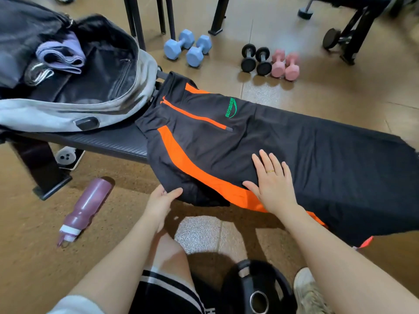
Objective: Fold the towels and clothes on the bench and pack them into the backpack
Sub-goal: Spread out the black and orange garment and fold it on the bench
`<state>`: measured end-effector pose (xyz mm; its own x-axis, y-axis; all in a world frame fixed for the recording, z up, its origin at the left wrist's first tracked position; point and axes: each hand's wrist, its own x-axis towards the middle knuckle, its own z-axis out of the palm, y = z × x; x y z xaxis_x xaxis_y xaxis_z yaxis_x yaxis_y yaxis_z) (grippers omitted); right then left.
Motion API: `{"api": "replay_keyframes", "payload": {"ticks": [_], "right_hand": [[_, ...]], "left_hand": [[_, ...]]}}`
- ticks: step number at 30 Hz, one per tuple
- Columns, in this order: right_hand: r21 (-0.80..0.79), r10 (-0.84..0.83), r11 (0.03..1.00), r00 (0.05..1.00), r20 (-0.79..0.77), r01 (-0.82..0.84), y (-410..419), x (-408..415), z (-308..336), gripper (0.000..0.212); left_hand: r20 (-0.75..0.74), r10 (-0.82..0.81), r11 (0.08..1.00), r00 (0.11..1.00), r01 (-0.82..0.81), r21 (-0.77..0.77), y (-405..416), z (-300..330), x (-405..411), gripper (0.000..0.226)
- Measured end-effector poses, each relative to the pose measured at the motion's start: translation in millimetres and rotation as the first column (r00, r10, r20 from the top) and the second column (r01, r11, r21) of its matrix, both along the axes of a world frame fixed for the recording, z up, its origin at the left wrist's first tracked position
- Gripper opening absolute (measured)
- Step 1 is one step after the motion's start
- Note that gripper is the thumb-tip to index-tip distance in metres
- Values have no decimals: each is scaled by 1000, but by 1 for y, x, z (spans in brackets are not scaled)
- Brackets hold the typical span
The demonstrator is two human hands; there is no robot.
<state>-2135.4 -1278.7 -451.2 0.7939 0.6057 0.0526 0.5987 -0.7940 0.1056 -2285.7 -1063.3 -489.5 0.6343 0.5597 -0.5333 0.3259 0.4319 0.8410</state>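
Black track pants [294, 143] with orange stripes and a green logo lie spread along the black bench [108, 143], their near edge hanging over the front. My left hand [161, 200] pinches that hanging waist edge, thumb on top. My right hand [272, 182] presses flat on the pants beside the orange stripe, fingers straight. At the bench's left end a grey and black backpack [74, 109] lies wide open. Inside it sits a folded lilac towel [61, 55] next to a grey striped cloth [38, 73].
A purple water bottle [86, 209] lies on the floor under the bench's left end. A black weight plate [256, 291] rests by my shoe. Blue [188, 47], black [256, 61] and pink dumbbells [285, 65] stand on the floor behind the bench.
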Motion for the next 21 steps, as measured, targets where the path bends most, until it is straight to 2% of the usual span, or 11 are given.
{"api": "replay_keyframes", "payload": {"ticks": [3,7,10,11,13,15,16,18,21], "right_hand": [[0,-21,1000,1000,-3,21,-1,0,-3,72],[26,-56,998,997,-47,57,-1,-5,-3,72],[163,-162,972,985,-54,169,6,-23,-2,77],[252,-143,955,988,-59,154,7,-33,0,73],[488,10,872,994,-106,43,6,-52,6,53],[650,207,759,926,-315,51,6,-75,18,36],[677,292,730,852,-434,95,7,-87,26,34],[642,342,750,739,-580,157,10,-105,38,43],[625,255,738,752,-607,254,12,-119,47,69]], "left_hand": [[-89,-165,983,982,157,-92,-15,-6,-13,33],[-258,-278,957,925,245,-155,-42,-7,-24,23],[-111,-156,964,981,127,-235,-59,9,-26,14],[-42,-116,968,992,103,-231,-62,17,-26,15],[64,-109,986,992,116,-123,-66,35,-26,20],[156,-129,987,979,141,-72,-69,52,-26,26],[193,-110,986,975,132,-105,-71,62,-25,29],[228,-51,973,972,100,-210,-74,79,-21,27],[285,7,960,959,74,-271,-81,104,-11,23]]}}
